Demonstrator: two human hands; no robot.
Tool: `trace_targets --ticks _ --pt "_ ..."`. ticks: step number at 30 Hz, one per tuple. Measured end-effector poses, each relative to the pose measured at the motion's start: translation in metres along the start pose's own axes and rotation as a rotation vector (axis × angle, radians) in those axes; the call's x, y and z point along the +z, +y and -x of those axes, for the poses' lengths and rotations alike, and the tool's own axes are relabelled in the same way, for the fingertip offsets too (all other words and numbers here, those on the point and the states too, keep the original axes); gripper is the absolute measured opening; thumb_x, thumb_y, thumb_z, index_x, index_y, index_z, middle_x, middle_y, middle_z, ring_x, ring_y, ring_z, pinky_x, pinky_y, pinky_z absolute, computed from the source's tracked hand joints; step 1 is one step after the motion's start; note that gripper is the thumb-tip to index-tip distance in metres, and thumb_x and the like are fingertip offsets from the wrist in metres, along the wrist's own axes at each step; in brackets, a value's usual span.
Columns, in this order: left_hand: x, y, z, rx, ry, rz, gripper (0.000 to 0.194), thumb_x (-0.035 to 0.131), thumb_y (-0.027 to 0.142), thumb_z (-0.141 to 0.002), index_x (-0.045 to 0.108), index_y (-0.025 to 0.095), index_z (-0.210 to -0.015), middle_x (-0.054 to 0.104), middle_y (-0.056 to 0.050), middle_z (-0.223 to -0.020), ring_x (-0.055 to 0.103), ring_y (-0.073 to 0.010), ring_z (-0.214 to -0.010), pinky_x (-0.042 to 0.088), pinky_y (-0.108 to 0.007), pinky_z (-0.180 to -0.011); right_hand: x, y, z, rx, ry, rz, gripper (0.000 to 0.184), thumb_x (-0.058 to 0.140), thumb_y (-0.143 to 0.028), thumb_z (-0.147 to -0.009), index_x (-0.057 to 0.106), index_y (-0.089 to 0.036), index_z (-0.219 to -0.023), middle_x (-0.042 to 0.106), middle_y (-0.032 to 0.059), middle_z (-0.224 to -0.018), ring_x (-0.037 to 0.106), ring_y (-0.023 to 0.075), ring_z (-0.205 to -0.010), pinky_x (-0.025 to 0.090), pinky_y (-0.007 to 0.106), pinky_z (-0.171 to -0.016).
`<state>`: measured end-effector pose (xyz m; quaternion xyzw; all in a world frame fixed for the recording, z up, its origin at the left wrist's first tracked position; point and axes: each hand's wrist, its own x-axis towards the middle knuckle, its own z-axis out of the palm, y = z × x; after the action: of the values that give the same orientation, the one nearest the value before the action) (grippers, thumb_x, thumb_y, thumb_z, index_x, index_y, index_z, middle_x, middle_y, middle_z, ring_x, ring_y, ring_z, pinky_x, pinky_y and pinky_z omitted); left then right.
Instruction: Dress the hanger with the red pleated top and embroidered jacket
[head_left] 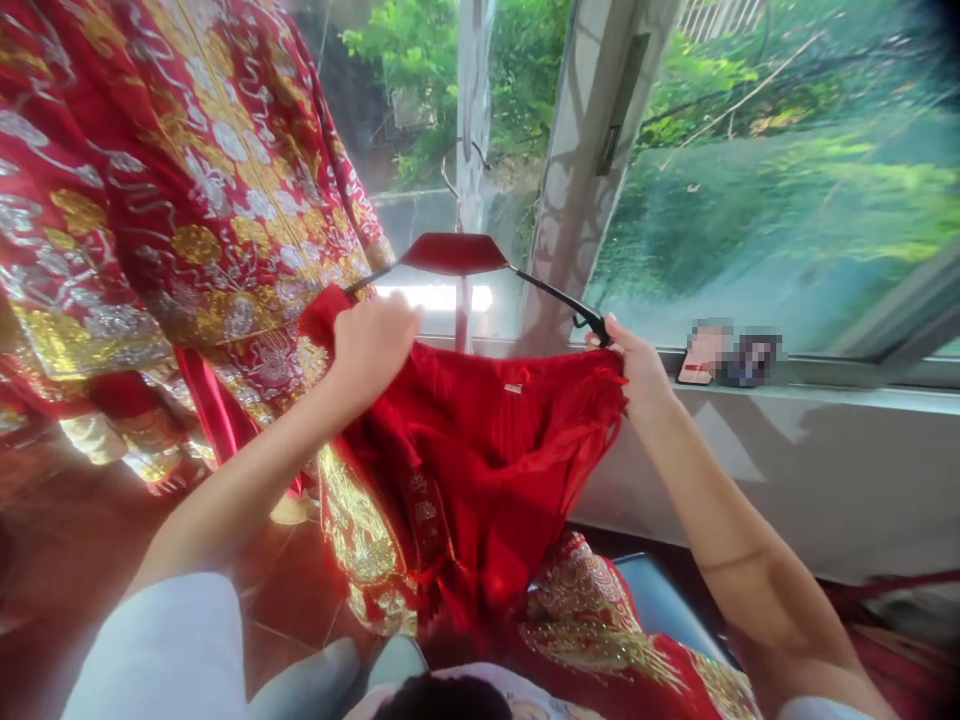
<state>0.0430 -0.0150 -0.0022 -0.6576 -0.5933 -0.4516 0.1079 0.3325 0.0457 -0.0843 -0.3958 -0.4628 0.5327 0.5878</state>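
A red embroidered skirt (487,470) hangs spread below a hanger (456,252), its inside and a small white label facing me. The hanger has a dark red middle and thin black arms. My left hand (375,345) is closed over the skirt's waistband, near the hanger's left arm. At the other end, my right hand (641,365) pinches the black tip of the hanger beside the skirt's right edge. Gold embroidery shows on the skirt's left side, and its lower part drapes toward my lap.
To the left hangs a red jacket (247,200) with gold and silver embroidery. Ahead are a window frame (592,150) and a sill (840,398) with two small phone-like items (705,365), partly blurred. A blue-grey seat (667,600) is at lower right, above a tiled floor (289,580).
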Motion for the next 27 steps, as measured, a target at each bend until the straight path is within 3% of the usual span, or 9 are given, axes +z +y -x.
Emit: trace_targets --ticks 3,5,7,10,14,17,19,22,27 --pt "0.027 0.052 -0.013 0.37 -0.118 -0.042 0.015 0.057 0.029 -0.088 0.063 0.015 -0.089 0.062 -0.011 -0.087 0.056 -0.032 -0.104 0.035 -0.044 -0.097 0.002 -0.007 -0.001 0.128 -0.001 -0.109 0.05 0.07 -0.061 -0.069 0.043 -0.02 -0.061 0.034 -0.0064 -0.043 0.037 0.0071 -0.036 0.033 0.02 -0.037" --pt "0.054 0.076 -0.03 0.606 -0.131 -0.096 0.026 0.053 0.032 -0.09 0.064 0.015 -0.105 0.063 -0.014 -0.107 0.051 -0.0315 -0.115 0.027 -0.047 -0.105 0.002 -0.009 -0.003 0.128 -0.01 -0.112 0.051 0.07 -0.061 -0.071 0.042 -0.02 -0.06 0.033 -0.0069 -0.042 0.036 0.0059 -0.035 0.032 0.018 -0.037" --pt "0.08 0.085 -0.048 0.7 -0.134 -0.131 0.034 0.046 0.037 -0.094 0.066 0.012 -0.106 0.065 -0.015 -0.106 0.051 -0.0315 -0.114 0.023 -0.049 -0.107 0.0 -0.01 -0.007 0.098 -0.019 -0.095 0.053 0.071 -0.062 -0.071 0.041 -0.02 -0.059 0.032 -0.0074 -0.042 0.034 0.0049 -0.034 0.031 0.017 -0.036" --pt "0.106 0.082 -0.065 0.67 -0.168 -0.099 0.046 0.035 0.039 -0.098 0.07 0.011 -0.089 0.067 -0.014 -0.081 0.057 -0.0294 -0.1 0.023 -0.051 -0.103 -0.007 -0.01 -0.015 0.008 0.0 -0.041 0.053 0.072 -0.065 -0.07 0.046 -0.019 -0.06 0.03 -0.0087 -0.042 0.028 0.0034 -0.033 0.024 0.016 -0.034" --pt "0.111 0.083 -0.069 0.627 -0.191 -0.053 0.056 0.032 0.045 -0.099 0.069 0.011 -0.075 0.065 -0.013 -0.069 0.059 -0.0279 -0.092 0.023 -0.049 -0.1 -0.031 -0.019 -0.024 -0.04 -0.117 0.038 0.05 0.073 -0.065 -0.067 0.059 -0.017 -0.077 0.033 -0.0109 -0.042 0.024 0.0033 -0.03 0.018 0.016 -0.032" --pt "0.109 0.094 -0.069 0.622 -0.184 -0.041 0.061 0.029 0.049 -0.1 0.069 0.012 -0.073 0.064 -0.012 -0.067 0.06 -0.0268 -0.089 0.023 -0.048 -0.097 -0.057 -0.033 -0.03 0.076 -0.362 0.158 0.056 0.084 -0.049 -0.057 0.065 -0.015 -0.097 0.056 -0.0052 -0.053 0.046 0.0093 -0.037 0.032 0.018 -0.035" --pt "0.108 0.101 -0.07 0.638 -0.163 -0.035 0.063 0.024 0.05 -0.1 0.07 0.014 -0.074 0.064 -0.01 -0.066 0.061 -0.0251 -0.086 0.024 -0.047 -0.096 -0.071 -0.043 -0.033 0.154 -0.424 0.3 0.062 0.087 -0.028 -0.051 0.065 -0.013 -0.107 0.069 0.004 -0.069 0.062 0.0164 -0.052 0.043 0.022 -0.043" --pt "0.109 0.107 -0.072 0.653 -0.145 -0.032 0.068 0.018 0.051 -0.101 0.071 0.016 -0.075 0.065 -0.01 -0.067 0.061 -0.0247 -0.085 0.025 -0.047 -0.094 -0.079 -0.06 -0.039 0.11 -0.291 0.435 0.05 0.079 -0.01 -0.058 0.066 -0.007 -0.106 0.072 0.0098 -0.076 0.066 0.0164 -0.058 0.047 0.021 -0.051" --pt "0.114 0.108 -0.075 0.639 -0.159 -0.035 0.067 0.019 0.052 -0.1 0.073 0.017 -0.08 0.068 -0.013 -0.073 0.061 -0.0281 -0.088 0.024 -0.05 -0.094 -0.058 -0.108 -0.049 -0.082 -0.026 0.431 0.034 0.064 0.001 -0.068 0.061 0.003 -0.103 0.066 0.0021 -0.062 0.059 0.0042 -0.049 0.039 0.017 -0.053"
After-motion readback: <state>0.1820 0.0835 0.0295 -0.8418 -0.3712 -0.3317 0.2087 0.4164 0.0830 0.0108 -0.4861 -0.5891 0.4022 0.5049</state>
